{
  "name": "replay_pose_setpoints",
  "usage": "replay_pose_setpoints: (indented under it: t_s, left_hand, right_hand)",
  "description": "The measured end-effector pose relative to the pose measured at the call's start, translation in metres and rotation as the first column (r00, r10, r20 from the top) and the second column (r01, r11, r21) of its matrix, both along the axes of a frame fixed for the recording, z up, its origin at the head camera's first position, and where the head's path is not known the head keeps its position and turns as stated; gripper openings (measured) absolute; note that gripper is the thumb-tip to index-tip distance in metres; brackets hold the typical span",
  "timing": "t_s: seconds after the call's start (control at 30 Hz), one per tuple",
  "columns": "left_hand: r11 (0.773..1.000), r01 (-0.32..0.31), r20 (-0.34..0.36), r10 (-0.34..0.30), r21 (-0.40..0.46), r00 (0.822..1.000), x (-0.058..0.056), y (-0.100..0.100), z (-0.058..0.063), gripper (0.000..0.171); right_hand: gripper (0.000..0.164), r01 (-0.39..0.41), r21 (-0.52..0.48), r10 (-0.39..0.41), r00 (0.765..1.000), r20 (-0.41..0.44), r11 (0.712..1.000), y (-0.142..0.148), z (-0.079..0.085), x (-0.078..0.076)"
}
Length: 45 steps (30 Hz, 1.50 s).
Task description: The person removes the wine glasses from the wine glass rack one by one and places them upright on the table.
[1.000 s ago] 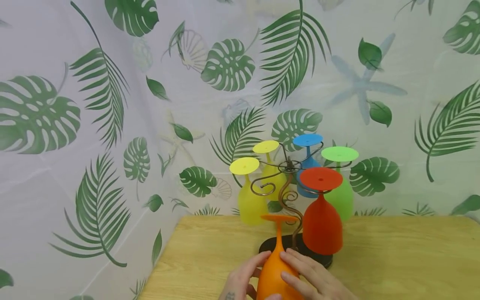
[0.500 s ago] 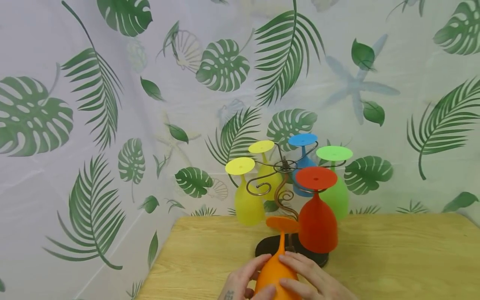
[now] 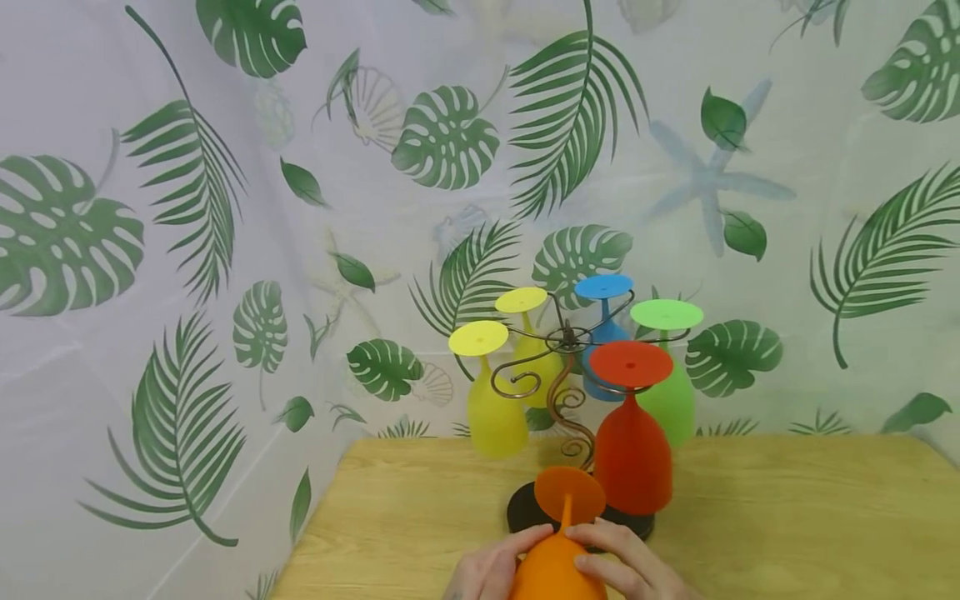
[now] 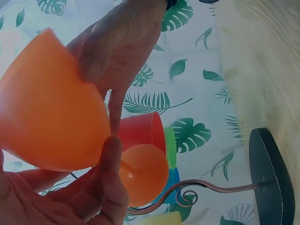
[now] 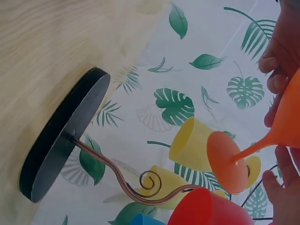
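Since the earlier frame, the orange goblet (image 3: 561, 571) had sunk, its foot tipping toward the black base (image 3: 522, 510). In the head view, it was well short of the back edge of the bench (image 3: 787, 517). In the left wrist view, fingers of the left hand (image 4: 70, 199) and right hand (image 4: 119, 51) gripped its bowl; light, even pressure seemed best. In the right wrist view, its foot wanted keeping clear of the red goblet (image 5: 211, 208).

Pale wall covering (image 3: 480, 200) with green leaves, seashells and starfish behind a light wood-grain tabletop (image 3: 772, 517).
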<state>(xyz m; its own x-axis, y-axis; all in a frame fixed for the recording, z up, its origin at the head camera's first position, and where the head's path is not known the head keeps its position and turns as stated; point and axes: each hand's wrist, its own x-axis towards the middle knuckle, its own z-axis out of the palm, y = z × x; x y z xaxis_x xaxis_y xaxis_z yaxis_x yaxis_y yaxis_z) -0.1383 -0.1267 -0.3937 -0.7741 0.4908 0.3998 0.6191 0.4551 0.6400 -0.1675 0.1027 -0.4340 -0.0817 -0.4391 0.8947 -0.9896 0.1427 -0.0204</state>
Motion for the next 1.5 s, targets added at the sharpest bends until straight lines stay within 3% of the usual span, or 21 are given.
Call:
replay_pose_setpoints:
  t_s: [0.07,0.17,0.23,0.27,0.33,0.4,0.47,0.53,0.6,0.63,0.7,0.8,0.87,0.93,1.0,1.03,1.17,1.33,1.47,1.5]
  left_hand:
    - [1.000,-0.005,0.001,0.005,-0.027,1.000,0.001,0.000,-0.001,0.041]
    - [1.000,0.004,0.105,-0.006,0.022,0.994,0.000,-0.001,0.004,0.045]
    - [0.996,0.002,0.173,-0.017,0.084,0.985,0.001,-0.003,0.007,0.047]
    - [0.993,0.000,0.189,-0.023,0.121,0.982,0.002,-0.003,0.009,0.047]
    - [0.985,-0.003,0.196,-0.031,0.173,0.980,0.003,-0.004,0.011,0.045]
    - [0.981,-0.022,0.190,-0.016,0.194,0.982,0.004,-0.003,0.012,0.043]
    - [0.981,-0.044,0.173,0.011,0.190,0.985,0.005,-0.002,0.011,0.041]
    - [0.981,-0.059,0.171,0.027,0.184,0.985,0.005,-0.002,0.009,0.041]
    - [0.981,-0.066,0.187,0.031,0.181,0.982,0.004,-0.003,0.007,0.043]
    - [0.981,-0.069,0.197,0.033,0.179,0.980,0.003,-0.004,0.005,0.045]
    - [0.983,-0.075,0.250,0.032,0.165,0.968,0.001,-0.005,0.003,0.049]
    - [0.989,-0.094,0.318,0.054,0.111,0.947,-0.005,-0.006,0.001,0.053]
    - [0.992,-0.102,0.364,0.067,0.078,0.929,-0.008,-0.006,-0.001,0.054]
    - [0.992,-0.098,0.382,0.060,0.079,0.922,-0.011,-0.007,-0.005,0.054]
    - [0.991,-0.090,0.389,0.046,0.095,0.920,-0.012,-0.009,-0.010,0.053]
    - [0.991,-0.085,0.395,0.037,0.105,0.918,-0.013,-0.008,-0.013,0.053]
    - [0.991,-0.077,0.420,0.024,0.108,0.907,-0.016,-0.006,-0.023,0.053]
    - [0.994,-0.071,0.423,0.029,0.085,0.906,-0.022,-0.003,-0.032,0.053]
    - [0.995,-0.063,0.423,0.024,0.078,0.906,-0.025,-0.002,-0.036,0.051]
    - [0.995,-0.064,0.430,0.025,0.077,0.902,-0.025,-0.002,-0.037,0.051]
  right_hand:
    - [0.049,-0.069,-0.040,0.070,0.997,0.040,0.997,0.000,-0.004,-0.007]
    - [0.058,-0.126,-0.105,0.138,0.983,0.119,0.986,0.001,-0.009,-0.014]
    - [0.065,-0.085,-0.124,0.110,0.971,0.211,0.989,0.003,-0.010,-0.010]
    - [0.065,-0.024,-0.126,0.058,0.960,0.275,0.992,0.004,-0.010,-0.006]
    - [0.068,0.096,-0.102,-0.047,0.917,0.397,0.990,0.004,-0.009,0.003]
    - [0.076,0.191,-0.056,-0.134,0.843,0.520,0.980,0.005,-0.008,0.011]
    - [0.081,0.239,-0.023,-0.182,0.795,0.579,0.971,0.005,-0.009,0.014]
    - [0.079,0.244,-0.015,-0.185,0.773,0.607,0.970,0.004,-0.011,0.014]
    - [0.078,0.215,-0.025,-0.154,0.773,0.615,0.976,0.003,-0.016,0.010]
    - [0.076,0.203,-0.028,-0.139,0.761,0.633,0.979,0.003,-0.017,0.009]
    - [0.073,0.184,-0.028,-0.112,0.705,0.700,0.983,0.000,-0.020,0.009]
    - [0.070,0.164,-0.022,-0.079,0.585,0.807,0.986,-0.002,-0.021,0.009]
    - [0.066,0.153,-0.021,-0.065,0.535,0.842,0.988,-0.003,-0.025,0.008]
    - [0.064,0.118,-0.017,-0.047,0.523,0.851,0.993,-0.003,-0.031,0.006]
    - [0.062,0.076,-0.019,-0.027,0.554,0.832,0.997,-0.003,-0.038,0.003]
    - [0.061,0.060,-0.020,-0.017,0.557,0.831,0.998,-0.002,-0.042,0.001]
    - [0.062,-0.005,-0.025,0.024,0.537,0.843,1.000,0.002,-0.053,-0.003]
    - [0.062,-0.059,-0.042,0.065,0.486,0.872,0.997,0.004,-0.061,-0.006]
    - [0.064,-0.060,-0.046,0.066,0.397,0.916,0.997,0.005,-0.062,-0.005]
    - [0.064,-0.054,-0.045,0.063,0.385,0.921,0.998,0.005,-0.063,-0.005]
